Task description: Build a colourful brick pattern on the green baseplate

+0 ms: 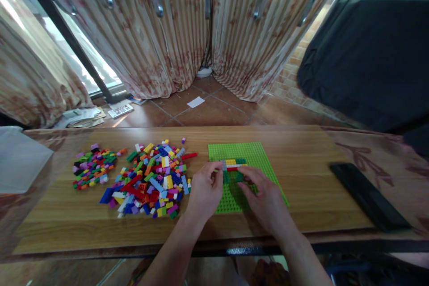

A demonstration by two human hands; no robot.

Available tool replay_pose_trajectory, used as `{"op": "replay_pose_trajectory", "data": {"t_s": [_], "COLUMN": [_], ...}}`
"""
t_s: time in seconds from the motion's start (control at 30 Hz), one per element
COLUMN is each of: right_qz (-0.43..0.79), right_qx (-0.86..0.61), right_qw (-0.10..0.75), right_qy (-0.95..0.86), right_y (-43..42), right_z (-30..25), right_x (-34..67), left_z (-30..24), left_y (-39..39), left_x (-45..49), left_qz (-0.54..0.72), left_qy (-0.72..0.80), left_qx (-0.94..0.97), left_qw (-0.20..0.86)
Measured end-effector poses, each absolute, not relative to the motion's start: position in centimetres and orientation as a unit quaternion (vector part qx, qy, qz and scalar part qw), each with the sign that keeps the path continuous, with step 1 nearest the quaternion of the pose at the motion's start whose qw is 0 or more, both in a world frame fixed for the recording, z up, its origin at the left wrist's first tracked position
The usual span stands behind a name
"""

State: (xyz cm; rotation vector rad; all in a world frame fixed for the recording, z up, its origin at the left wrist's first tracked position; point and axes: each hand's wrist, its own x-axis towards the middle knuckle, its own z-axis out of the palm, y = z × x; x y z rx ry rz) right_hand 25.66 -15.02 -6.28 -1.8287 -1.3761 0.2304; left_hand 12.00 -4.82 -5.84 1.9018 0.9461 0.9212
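- Reaching over the light green baseplate (264,170), the 2 hands come in from the near edge of the wooden board (308,165), facing each other across a small brick build (231,162).
- The brick build sits on the baseplate, a little left of its middle, with grey, yellow, dark green, white and red parts showing; fingers hide some of it.
- The left hand (206,187) is at the build's left end, thumb and index finger curved with a gap between them; I cannot tell whether the tips pinch a brick.
- The right hand (263,194) is at the build's right end, index finger above and thumb below, with dark green showing near the tips; whether they grip that part I cannot tell.
- Left of the baseplate lies a large brick pile (150,178) of mixed colours, its right side near the left hand.
- At that pile's upper right edge, 1 long red brick (189,156) points toward the baseplate, and 1 small purple brick (183,140) lies just beyond.
- Farther left is a smaller brick pile (95,165), made up of smaller pieces.
- A black case (370,196) lies slanted across the board's right edge, well apart from the hands.
- Beyond the board, a white sheet (195,102) lies on the tiled floor (221,111), in front of striped curtains (167,53).
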Motion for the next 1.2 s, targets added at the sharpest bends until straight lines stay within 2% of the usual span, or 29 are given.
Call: {"op": "replay_pose_trajectory", "data": {"t_s": [0.43, 0.77, 0.97, 1.2], "right_qz": [0.125, 0.093, 0.042, 0.072], "right_qx": [-0.705, -0.718, -0.748, -0.759], "right_qw": [0.385, 0.394, 0.404, 0.401], "right_qy": [-0.582, -0.566, -0.524, -0.507], "right_y": [-14.32, -14.18, -14.33, -14.27], "right_z": [-6.94, -6.79, -6.91, -6.91], "right_x": [25.04, 24.87, 25.34, 25.03], "left_z": [-6.60, -6.64, -6.54, -6.25], "left_y": [-4.78, -4.84, -4.66, -4.66], "left_x": [11.87, 12.00, 11.73, 11.74], "left_qz": [0.322, 0.309, 0.329, 0.295], "left_qy": [0.376, 0.383, 0.385, 0.399], "left_qx": [0.769, 0.765, 0.771, 0.778], "left_qw": [0.403, 0.414, 0.385, 0.384]}}
